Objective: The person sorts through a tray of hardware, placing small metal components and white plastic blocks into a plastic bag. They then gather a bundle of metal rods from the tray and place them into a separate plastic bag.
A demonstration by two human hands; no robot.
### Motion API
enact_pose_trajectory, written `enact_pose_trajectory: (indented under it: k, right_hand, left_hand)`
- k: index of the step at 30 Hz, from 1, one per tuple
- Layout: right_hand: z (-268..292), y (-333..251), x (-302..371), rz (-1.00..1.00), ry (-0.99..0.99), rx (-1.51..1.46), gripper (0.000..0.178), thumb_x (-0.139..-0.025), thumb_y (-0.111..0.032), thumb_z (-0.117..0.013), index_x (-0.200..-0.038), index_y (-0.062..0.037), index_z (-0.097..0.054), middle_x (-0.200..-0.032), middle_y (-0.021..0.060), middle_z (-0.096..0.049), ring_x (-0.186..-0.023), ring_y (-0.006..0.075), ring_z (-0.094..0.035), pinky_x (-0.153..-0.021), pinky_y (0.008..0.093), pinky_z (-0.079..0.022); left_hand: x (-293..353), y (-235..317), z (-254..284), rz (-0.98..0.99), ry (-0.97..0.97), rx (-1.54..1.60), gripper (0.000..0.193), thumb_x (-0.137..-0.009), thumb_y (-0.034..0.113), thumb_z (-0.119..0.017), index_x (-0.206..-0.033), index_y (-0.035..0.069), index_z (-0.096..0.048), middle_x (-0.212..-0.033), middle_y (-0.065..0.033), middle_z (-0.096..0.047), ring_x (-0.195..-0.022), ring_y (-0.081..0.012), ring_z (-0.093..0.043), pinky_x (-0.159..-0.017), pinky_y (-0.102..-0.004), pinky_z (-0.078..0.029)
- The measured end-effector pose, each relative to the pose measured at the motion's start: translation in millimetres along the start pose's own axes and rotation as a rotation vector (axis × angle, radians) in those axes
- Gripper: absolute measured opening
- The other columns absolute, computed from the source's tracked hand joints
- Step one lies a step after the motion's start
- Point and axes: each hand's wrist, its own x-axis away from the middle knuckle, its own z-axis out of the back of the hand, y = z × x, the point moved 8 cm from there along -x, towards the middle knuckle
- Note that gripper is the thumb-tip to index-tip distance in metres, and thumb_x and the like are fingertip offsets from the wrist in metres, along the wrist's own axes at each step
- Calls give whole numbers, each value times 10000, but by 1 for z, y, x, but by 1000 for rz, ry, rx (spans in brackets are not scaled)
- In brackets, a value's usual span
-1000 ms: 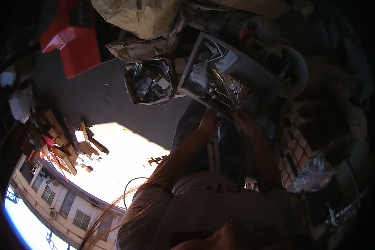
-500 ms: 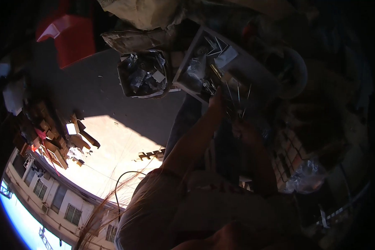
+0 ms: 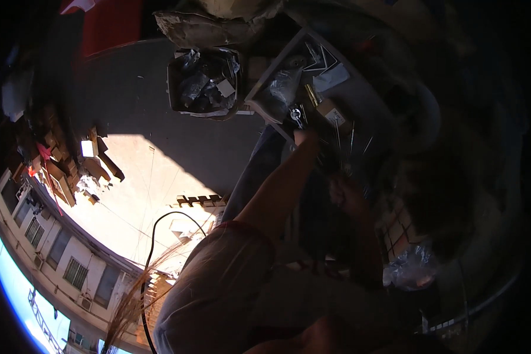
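Lying well to the left of both hands is a cardboard heap (image 3: 56, 162) in sunlight. Nearer, up and left of the left hand, stands a scrap bin (image 3: 170, 88) filled with crumpled pieces. The grey tray (image 3: 268, 115) spreads just ahead of the hands. In it, a clear plastic bag (image 3: 284, 85) lies beyond the left hand (image 3: 305, 137), whose fingers reach in beside small metal parts (image 3: 297, 115); shadow hides the fingertips, so I cannot tell whether they grasp anything. Ahead and slightly right of that hand are gold-coloured pieces (image 3: 311, 94) and a small brown box (image 3: 330, 113). Thin rods (image 3: 352, 140) fan forward from the right hand (image 3: 344, 190), which is closed around their near ends. Crinkled plastic (image 3: 411, 268) sits right of and below that hand.
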Motion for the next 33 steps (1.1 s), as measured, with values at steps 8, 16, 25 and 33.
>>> enact_pose_trajectory:
  k: [8,16,25,33]
  right_hand:
    - [-8,-5,2,-27,-201,-38,237,-879,-296,-450,-932,-68,-486,-557,-36,-355,-454,60,-351,-406,201,-300]
    - [-12,-22,6,25,-146,98,202,-883,-280,-443,-889,-86,-498,-597,-18,-422,-471,80,-396,-437,216,-346]
    - [-29,-26,22,837,287,2431,243,-785,-224,-463,-946,-67,-554,-875,123,-561,-765,283,-546,-654,434,-425]
    - [-85,-43,-8,320,229,1455,303,-835,-259,-441,-1000,-16,-516,-844,175,-569,-682,347,-563,-649,438,-450]
  left_hand:
    - [-25,10,10,-352,-177,5,235,-790,160,-484,-935,-6,-565,-822,-138,-601,-748,-265,-599,-570,-365,-462]
    - [-27,-42,-1,-922,-690,-404,276,-850,185,-397,-1079,62,-491,-954,-64,-563,-870,-224,-536,-751,-295,-432]
    - [125,-37,29,-410,-799,-40,479,-831,437,-497,-1083,30,-489,-937,-64,-549,-860,-155,-513,-744,-294,-420]
    - [134,2,47,-429,-986,163,490,-826,447,-487,-1116,53,-457,-957,-67,-541,-886,-192,-520,-750,-334,-428]
